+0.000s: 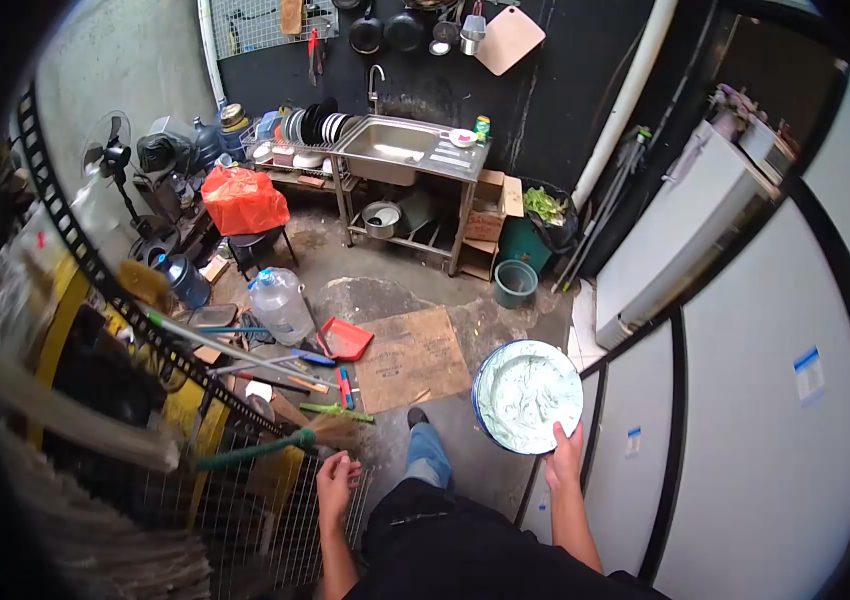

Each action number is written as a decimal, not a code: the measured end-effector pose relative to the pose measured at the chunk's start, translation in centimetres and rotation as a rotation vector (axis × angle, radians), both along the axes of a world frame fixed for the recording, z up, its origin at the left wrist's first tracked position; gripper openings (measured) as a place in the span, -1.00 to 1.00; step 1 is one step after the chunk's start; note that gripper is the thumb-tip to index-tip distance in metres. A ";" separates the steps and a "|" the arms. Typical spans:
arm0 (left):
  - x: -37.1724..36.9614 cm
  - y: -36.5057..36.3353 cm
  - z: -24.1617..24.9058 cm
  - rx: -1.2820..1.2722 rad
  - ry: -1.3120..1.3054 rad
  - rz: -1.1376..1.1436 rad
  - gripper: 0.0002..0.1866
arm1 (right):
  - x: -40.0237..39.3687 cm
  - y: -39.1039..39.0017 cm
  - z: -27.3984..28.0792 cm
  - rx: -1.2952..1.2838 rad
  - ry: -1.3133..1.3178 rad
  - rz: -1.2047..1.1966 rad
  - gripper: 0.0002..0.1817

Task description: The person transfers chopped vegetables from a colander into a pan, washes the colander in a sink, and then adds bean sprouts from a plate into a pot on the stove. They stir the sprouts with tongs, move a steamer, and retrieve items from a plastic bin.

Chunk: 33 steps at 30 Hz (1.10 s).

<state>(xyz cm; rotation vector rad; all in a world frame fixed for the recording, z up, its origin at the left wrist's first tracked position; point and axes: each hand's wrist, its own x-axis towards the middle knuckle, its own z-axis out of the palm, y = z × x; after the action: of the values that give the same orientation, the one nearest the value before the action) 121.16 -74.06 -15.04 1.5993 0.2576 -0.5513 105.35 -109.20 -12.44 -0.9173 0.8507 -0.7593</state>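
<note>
My right hand (565,458) grips the near right edge of a round plate (528,395), its thumb over the rim and its other fingers underneath. The plate is white with a marbled green pattern and shows a dark blue edge; whether several are stacked cannot be made out. It is held out in front of me, over the floor. At my left side, my left hand (338,480) hangs in the air with loosely curled fingers and nothing visible in it. Close by are a broom (330,432) with a green handle and a wire grid (295,515).
Ahead stands a metal sink (390,138) beside a rack of plates (315,125). A cardboard sheet (412,358), red dustpan (347,339) and water jug (281,305) lie on the floor path. White panels (785,400) line the right; a green bucket (515,283) stands near the sink.
</note>
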 end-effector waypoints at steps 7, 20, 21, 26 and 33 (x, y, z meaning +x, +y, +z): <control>18.2 -14.0 -2.2 -0.013 0.014 -0.123 -0.63 | 16.5 -6.7 -5.0 0.268 0.125 0.005 -0.47; 46.8 -40.8 0.7 -0.136 -0.159 -0.294 -0.25 | 53.5 -23.7 -4.6 0.205 0.033 0.274 -0.53; 49.4 -42.8 0.0 -0.161 -0.238 -0.265 -0.20 | 57.3 -24.7 -5.5 0.217 0.045 0.292 -0.53; 63.9 -49.5 -1.3 0.005 -0.310 -0.046 -0.16 | 75.5 -30.6 -8.4 0.164 0.076 0.477 -0.43; 74.1 -52.0 -0.4 -0.049 0.075 0.146 -0.43 | 100.5 -39.2 -17.4 -0.171 0.343 0.486 -0.37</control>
<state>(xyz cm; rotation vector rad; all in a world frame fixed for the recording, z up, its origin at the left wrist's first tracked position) 195.21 -126.08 -15.39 1.5008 0.4108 -0.5009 205.83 -148.45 -29.82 -1.3703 0.8188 -0.2555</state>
